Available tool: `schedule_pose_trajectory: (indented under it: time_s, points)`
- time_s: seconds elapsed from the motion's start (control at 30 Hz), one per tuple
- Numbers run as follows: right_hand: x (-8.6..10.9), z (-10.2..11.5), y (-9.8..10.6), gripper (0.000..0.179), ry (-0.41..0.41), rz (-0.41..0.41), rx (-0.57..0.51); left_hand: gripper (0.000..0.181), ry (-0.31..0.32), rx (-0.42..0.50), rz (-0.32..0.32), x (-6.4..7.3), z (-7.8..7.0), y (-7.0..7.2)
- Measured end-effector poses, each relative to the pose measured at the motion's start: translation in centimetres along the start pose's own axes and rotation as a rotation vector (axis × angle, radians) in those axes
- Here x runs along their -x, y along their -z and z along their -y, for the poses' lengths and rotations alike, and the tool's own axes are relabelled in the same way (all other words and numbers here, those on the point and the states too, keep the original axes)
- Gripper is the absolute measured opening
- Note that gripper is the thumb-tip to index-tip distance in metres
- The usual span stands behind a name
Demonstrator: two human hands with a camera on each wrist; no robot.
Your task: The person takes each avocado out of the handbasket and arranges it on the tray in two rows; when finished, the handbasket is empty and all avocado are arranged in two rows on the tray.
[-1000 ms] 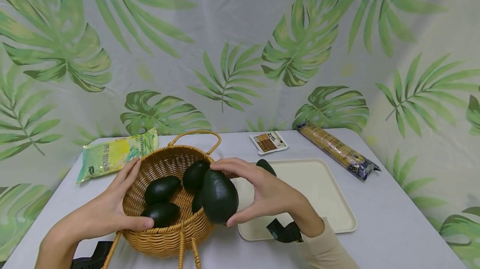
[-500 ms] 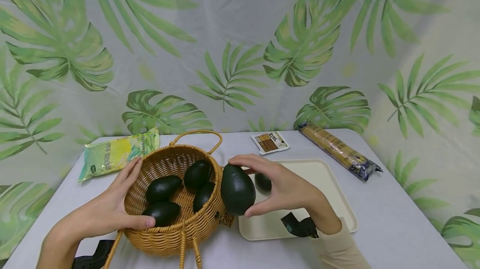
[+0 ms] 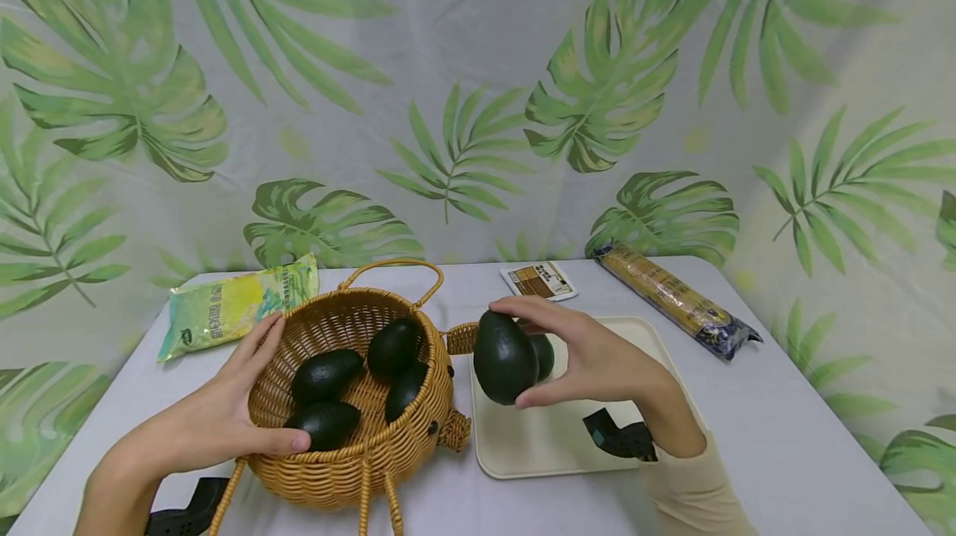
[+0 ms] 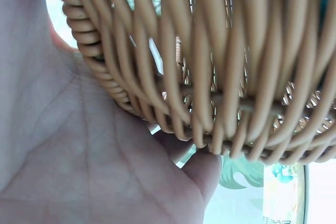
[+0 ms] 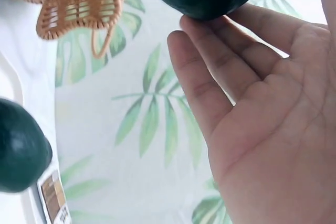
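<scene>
Avocado [image 3: 506, 358], one: pear-shaped, whole, near-black green, smooth skin with a soft sheen, narrower end uppermost; held up at the left part of a cream tray [image 3: 553, 455], to the right of the wicker basket [image 3: 336, 479]. Right hand [image 3: 590, 358]: grasping this avocado, fingertips at its top and far side, thumb at its lower edge. Left hand [image 3: 202, 424]: gripping the basket's left side, thumb over the near rim, palm along the weave. Basket: honey-brown, round, arched handle at the back, woven projections and small black dots on its right side; contains four avocados [image 3: 326, 377], equally dark and glossy. Second loose avocado [image 3: 546, 356]: on the tray, partly hidden behind the held one. Printed goods, three: green-and-yellow packet [image 3: 231, 314], behind the basket at left, dark characters across the middle, small dark emblem in one corner; brown-and-white sachet [image 3: 539, 280], behind the tray, dark lettering above a brown panel; long clear packet [image 3: 665, 291] with tan contents and dark blue printed ends, at back right. Brand names: none legible, print too small.
</scene>
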State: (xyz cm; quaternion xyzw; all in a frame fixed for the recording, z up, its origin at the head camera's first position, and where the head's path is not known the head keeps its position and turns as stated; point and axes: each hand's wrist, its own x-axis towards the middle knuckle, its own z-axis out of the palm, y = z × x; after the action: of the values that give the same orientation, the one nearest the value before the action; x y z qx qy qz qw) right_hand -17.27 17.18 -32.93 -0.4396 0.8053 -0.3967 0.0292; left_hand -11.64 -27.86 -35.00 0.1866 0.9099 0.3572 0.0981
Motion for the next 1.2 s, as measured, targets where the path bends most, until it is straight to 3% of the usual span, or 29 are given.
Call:
schedule_pose_trajectory:
  time_s: [0.67,1.2]
  points:
    - [2.6,-1.9,3.0,0.091,-0.181,-0.031,0.05,0.129,0.017,-0.015,0.006,-0.1,0.2,-0.1]
    - [4.4,-3.9,4.2,0.093,-0.338,-0.03,0.066,0.129,0.021,-0.013,0.003,-0.1,0.1,-0.1]
